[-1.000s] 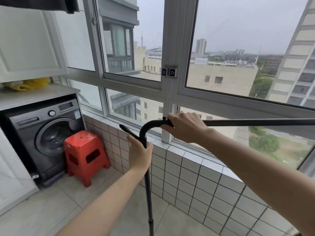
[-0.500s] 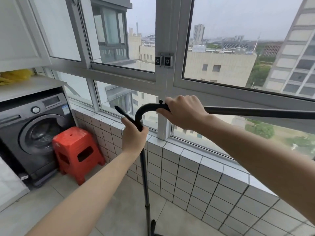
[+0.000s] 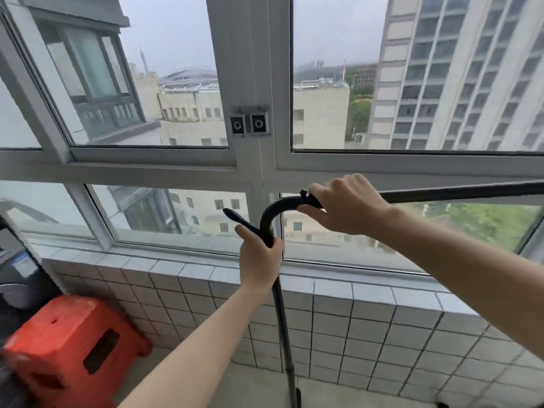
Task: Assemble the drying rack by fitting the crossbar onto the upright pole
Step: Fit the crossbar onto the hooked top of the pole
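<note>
A thin black upright pole (image 3: 284,328) rises from the tiled floor in front of the low tiled wall. My left hand (image 3: 259,256) is closed around its top, where a short black prong (image 3: 237,217) sticks up to the left. The black crossbar (image 3: 459,194) runs off the right edge; its left end curves down (image 3: 269,214) into my left fist. My right hand (image 3: 344,206) grips the crossbar just right of that bend. The joint between crossbar and pole is hidden inside my left hand.
A red plastic stool (image 3: 70,346) stands at the lower left on the floor. A dark washing machine (image 3: 14,269) sits at the left edge. The tiled sill (image 3: 368,293) and large window frame (image 3: 253,83) lie right behind the pole.
The view has swung up and to the right, so the stool and washing machine slid toward the left edge. Both hands keep the same grips on pole and crossbar.
</note>
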Demonstrator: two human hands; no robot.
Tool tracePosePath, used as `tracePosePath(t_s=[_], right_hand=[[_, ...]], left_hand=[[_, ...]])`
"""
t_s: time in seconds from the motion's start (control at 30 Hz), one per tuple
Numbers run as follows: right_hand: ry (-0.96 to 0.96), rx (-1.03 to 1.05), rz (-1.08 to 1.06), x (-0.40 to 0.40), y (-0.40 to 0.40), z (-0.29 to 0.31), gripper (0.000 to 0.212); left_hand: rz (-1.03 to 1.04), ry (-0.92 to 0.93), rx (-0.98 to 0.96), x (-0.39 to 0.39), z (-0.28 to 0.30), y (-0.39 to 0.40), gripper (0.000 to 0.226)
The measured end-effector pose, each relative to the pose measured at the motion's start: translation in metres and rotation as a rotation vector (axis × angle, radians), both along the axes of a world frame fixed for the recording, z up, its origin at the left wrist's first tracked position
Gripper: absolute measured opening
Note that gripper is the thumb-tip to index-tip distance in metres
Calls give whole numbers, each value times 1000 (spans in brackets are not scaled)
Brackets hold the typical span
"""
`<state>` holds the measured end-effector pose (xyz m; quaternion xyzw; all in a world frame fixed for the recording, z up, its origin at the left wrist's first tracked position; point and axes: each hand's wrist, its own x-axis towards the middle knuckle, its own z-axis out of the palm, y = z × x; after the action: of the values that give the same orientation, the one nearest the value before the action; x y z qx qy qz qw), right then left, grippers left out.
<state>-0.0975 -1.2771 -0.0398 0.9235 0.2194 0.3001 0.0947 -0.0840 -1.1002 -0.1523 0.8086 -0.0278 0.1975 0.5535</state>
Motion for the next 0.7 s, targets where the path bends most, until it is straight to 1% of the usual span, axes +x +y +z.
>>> tracePosePath(t_s=[0.23, 0.37, 0.53, 0.7], right_hand=[[-34, 25, -99, 47, -23, -4, 50], [-47, 29, -122, 68, -37, -3, 49], [-40, 38, -124, 83, -47, 0, 49], [-59, 42, -145, 86, -48, -7, 51]], left_hand=[[-126, -12, -19, 66, -1, -21, 37], [-142, -50, -16, 94, -5, -34, 37], [-181, -117, -28, 116, -9, -44, 39], [-192, -147, -51, 120, -15, -44, 39]])
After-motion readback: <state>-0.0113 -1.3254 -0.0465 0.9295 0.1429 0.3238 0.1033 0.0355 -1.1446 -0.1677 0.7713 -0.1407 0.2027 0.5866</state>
